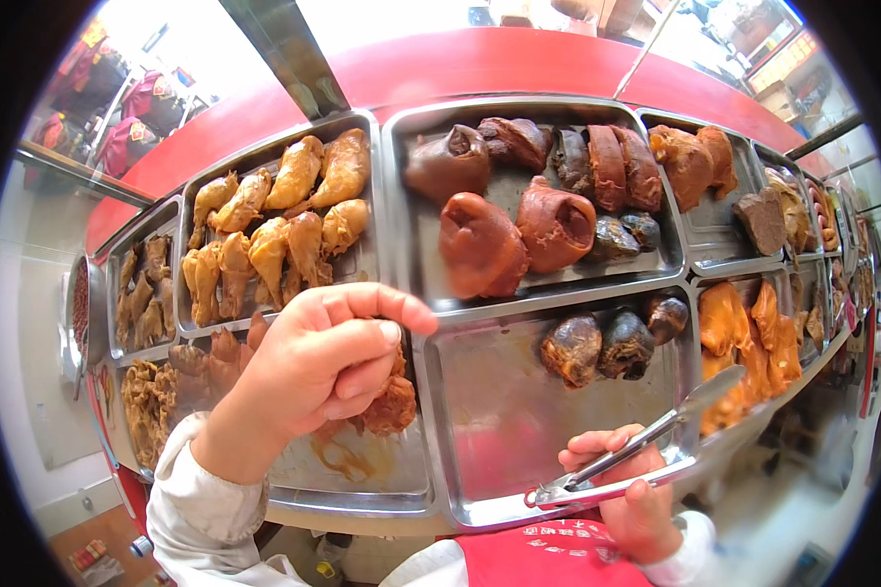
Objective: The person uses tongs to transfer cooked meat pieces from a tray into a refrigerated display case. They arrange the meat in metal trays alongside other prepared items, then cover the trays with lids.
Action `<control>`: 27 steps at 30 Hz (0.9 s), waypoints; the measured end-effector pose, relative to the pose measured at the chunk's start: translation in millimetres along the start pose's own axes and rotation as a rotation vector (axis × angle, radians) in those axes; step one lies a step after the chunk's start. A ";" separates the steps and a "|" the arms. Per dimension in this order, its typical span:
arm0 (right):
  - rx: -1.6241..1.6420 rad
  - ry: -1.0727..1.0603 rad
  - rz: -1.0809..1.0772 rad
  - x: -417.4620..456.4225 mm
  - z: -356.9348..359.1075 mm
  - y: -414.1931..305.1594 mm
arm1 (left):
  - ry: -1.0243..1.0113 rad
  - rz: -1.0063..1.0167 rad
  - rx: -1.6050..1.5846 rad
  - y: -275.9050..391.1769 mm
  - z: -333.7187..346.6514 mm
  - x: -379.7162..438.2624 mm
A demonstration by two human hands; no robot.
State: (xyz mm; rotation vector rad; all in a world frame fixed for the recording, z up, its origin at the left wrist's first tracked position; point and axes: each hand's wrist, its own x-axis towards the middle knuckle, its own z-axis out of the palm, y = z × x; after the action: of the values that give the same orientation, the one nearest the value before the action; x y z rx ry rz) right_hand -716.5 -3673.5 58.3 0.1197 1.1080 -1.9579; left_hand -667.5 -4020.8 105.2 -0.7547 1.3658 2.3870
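Observation:
My left hand [330, 359] is raised over the trays at centre left, index finger stretched to the right, the other fingers curled in, holding nothing visible. At the lower right, my right hand [642, 499] holds metal food tongs [631, 455], whose tips point up and to the right. Behind the tongs lies a steel tray [484, 440] with several dark round meat pieces [620, 341]. Beyond it, another tray holds large reddish-brown braised meat pieces [481, 246]. Under and beside my left hand, a reddish piece of cooked meat [393, 403] sits in a tray, partly hidden.
Trays of browned poultry legs [294, 172], small brown meat pieces [147, 293] and orange cooked pieces [749, 337] surround the hands. A red ledge [440, 66] and glass panels with metal frames [290, 59] border the far side. A round metal bowl [95, 315] stands at far left.

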 end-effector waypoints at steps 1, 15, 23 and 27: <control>0.007 -0.017 -0.001 -3.7 -2.4 -1.0 | 0.041 0.013 0.069 -4.4 6.3 -7.5; -0.027 -0.261 0.024 -86.9 -106.3 -54.3 | 0.396 0.023 1.214 -235.7 158.9 -147.2; -0.189 -0.410 0.096 -127.1 -163.1 -64.0 | 0.546 0.337 1.185 -303.2 263.5 -131.9; -0.275 -0.477 0.094 -138.5 -176.4 -59.3 | 0.469 0.564 0.727 -307.3 319.1 -94.5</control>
State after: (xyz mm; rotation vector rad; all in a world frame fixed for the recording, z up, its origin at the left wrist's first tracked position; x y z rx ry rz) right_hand -726.4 -3441.8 54.5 -0.4158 1.0127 -1.6155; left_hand -534.9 -3588.9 73.1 -0.7972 2.7222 1.8158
